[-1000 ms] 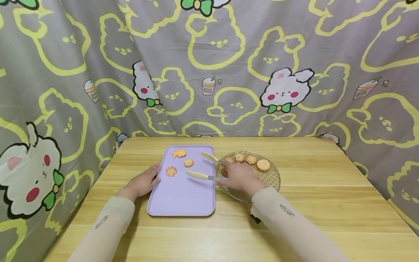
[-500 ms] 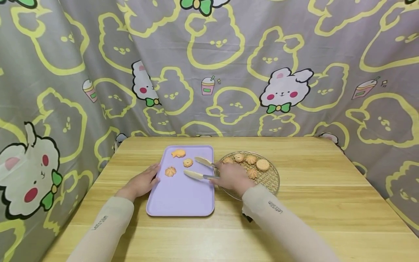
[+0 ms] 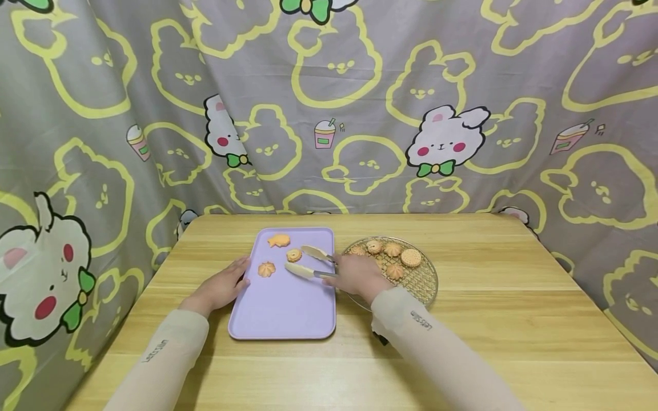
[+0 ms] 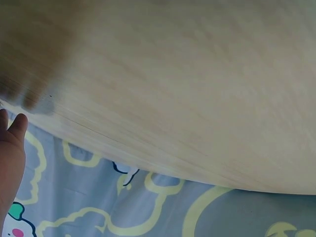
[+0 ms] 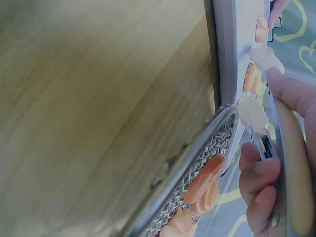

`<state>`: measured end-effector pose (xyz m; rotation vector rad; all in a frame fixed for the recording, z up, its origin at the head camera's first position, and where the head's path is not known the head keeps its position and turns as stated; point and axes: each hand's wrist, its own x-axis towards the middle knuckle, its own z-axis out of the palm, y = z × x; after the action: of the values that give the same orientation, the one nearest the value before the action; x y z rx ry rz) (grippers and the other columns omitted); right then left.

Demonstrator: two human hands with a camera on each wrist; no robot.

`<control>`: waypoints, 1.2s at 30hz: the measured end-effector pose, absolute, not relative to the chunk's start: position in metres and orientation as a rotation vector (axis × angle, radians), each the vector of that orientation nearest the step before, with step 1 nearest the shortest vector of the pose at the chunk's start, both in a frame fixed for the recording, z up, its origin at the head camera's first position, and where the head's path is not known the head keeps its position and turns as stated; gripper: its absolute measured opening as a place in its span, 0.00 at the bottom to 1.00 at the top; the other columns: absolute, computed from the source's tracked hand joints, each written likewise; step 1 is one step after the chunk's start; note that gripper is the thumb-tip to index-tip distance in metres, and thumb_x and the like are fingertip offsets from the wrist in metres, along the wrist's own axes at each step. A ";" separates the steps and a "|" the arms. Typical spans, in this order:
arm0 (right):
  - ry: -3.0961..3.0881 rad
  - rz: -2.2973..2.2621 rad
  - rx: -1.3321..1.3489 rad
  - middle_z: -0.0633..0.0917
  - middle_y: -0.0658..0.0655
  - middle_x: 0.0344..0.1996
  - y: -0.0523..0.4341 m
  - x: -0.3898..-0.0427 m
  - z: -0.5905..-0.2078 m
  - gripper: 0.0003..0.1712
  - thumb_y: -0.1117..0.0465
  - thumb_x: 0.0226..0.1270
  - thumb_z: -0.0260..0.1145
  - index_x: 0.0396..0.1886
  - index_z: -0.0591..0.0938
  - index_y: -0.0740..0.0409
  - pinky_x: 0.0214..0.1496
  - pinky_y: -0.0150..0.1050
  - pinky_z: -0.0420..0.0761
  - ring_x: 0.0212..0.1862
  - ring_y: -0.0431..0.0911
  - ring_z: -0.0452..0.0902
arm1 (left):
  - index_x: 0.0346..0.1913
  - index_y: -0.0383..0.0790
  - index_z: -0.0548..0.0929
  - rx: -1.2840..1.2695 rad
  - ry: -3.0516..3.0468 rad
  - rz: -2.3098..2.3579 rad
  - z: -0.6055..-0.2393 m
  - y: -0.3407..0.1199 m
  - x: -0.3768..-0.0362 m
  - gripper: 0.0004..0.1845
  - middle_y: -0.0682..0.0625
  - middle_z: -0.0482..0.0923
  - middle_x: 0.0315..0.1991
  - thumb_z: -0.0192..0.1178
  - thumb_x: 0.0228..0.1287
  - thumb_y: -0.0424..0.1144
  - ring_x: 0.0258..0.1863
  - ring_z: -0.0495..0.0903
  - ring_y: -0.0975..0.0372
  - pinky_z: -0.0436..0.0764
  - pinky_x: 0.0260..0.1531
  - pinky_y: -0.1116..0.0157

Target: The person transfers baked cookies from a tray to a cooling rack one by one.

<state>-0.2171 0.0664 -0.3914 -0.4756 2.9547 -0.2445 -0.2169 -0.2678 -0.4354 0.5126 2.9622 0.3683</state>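
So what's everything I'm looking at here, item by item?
tray: one, lilac, flat on the table, left of the rack.
cookies on the tray: three, orange-tan, at the far end of the tray.
wire rack: one, round, metal, right of the tray.
cookies on the rack: at least five show, tan and orange, mostly at the far side.
tongs: one pair, cream tips, open over the tray beside a cookie.
table: one, light wood.
curtain: grey with yellow bunny outlines, behind and beside the table.
left hand: rests against the tray's left edge.
right hand: holds the tongs' handle.
sleeves: two, beige.
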 end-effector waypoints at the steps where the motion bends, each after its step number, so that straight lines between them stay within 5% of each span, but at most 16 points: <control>1: 2.956 -0.243 -0.464 0.84 0.54 0.46 0.066 -0.218 -0.392 0.44 0.30 0.57 0.61 0.69 0.70 0.48 0.39 0.47 0.79 0.44 0.52 0.80 | 0.72 0.29 0.54 0.516 2.964 0.366 -0.435 -0.268 -0.217 0.32 0.36 0.50 0.73 0.47 0.74 0.44 0.71 0.49 0.44 0.54 0.67 0.47; 36: 3.025 -0.249 -0.404 0.84 0.55 0.37 0.053 -0.226 -0.404 0.37 0.33 0.61 0.59 0.66 0.73 0.45 0.27 0.42 0.76 0.33 0.49 0.77 | 0.73 0.30 0.53 0.477 2.940 0.382 -0.432 -0.268 -0.216 0.32 0.37 0.49 0.73 0.46 0.74 0.45 0.71 0.49 0.44 0.54 0.67 0.46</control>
<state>-0.2262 0.0530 -0.4037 -0.4043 3.0251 -0.2490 -0.2156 -0.2676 -0.4325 0.4766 2.9398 0.3818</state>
